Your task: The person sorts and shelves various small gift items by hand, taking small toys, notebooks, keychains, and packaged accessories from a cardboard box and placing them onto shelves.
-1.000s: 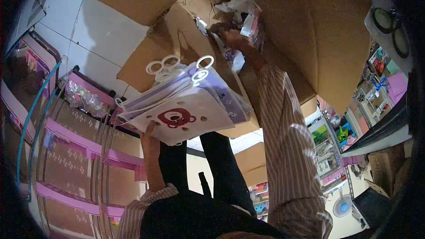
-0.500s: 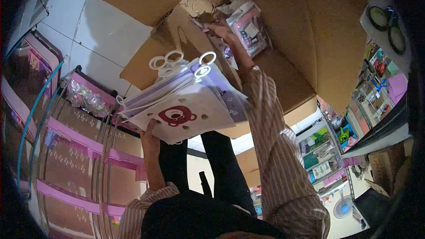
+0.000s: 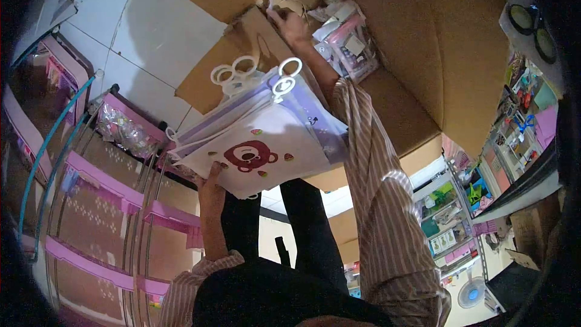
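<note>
My left hand is closed on the lower left edge of a stack of zipper pouches, its thumb on the front one. The front pouch is white, printed with a red bear head and strawberries; purple ones lie behind it. White ring pulls stick out along the stack's top. My right hand reaches into an open cardboard box, near the inner left wall. Its fingers are dark and blurred, so whether they hold anything does not show. Beside it in the box lie plastic-wrapped packs with pink and purple contents.
Pink-edged rack shelves stand on the left, with a clear bag of small items on one. White floor tiles show beyond the box flap. Stocked shelves and a small fan are on the right.
My right hand has moved away from the plastic packs, further up and left inside the box. My left hand keeps the pouch stack; the whole view has shifted slightly.
</note>
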`<move>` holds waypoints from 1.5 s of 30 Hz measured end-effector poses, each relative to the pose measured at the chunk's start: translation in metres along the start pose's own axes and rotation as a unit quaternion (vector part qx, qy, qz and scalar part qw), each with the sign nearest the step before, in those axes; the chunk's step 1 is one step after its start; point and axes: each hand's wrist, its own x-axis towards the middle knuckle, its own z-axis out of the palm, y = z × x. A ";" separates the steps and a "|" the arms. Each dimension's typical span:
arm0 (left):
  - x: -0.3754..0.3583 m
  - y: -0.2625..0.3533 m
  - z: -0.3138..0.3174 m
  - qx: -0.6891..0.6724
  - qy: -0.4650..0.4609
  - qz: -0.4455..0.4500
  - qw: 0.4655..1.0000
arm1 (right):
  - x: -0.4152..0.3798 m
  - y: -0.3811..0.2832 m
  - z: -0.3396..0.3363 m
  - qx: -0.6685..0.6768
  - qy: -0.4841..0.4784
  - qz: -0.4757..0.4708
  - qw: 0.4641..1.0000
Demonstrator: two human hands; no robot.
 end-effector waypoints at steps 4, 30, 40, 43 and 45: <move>-0.002 0.011 0.004 -0.036 0.026 -0.004 0.999 | 0.022 -0.006 0.006 -0.088 -0.053 0.024 0.994; 0.025 0.034 0.052 -0.089 -0.106 0.046 0.989 | -0.202 -0.163 -0.238 0.285 0.180 -0.001 0.941; -0.005 0.024 0.024 -0.026 0.012 0.074 0.997 | -0.257 -0.225 -0.241 0.348 0.172 -0.010 0.922; -0.056 0.038 0.008 0.203 0.116 0.353 0.906 | -0.294 -0.282 -0.249 0.296 0.102 -0.087 0.946; -0.145 0.097 0.021 0.147 -0.005 0.339 0.929 | -0.323 -0.315 -0.257 0.198 -0.067 -0.080 0.975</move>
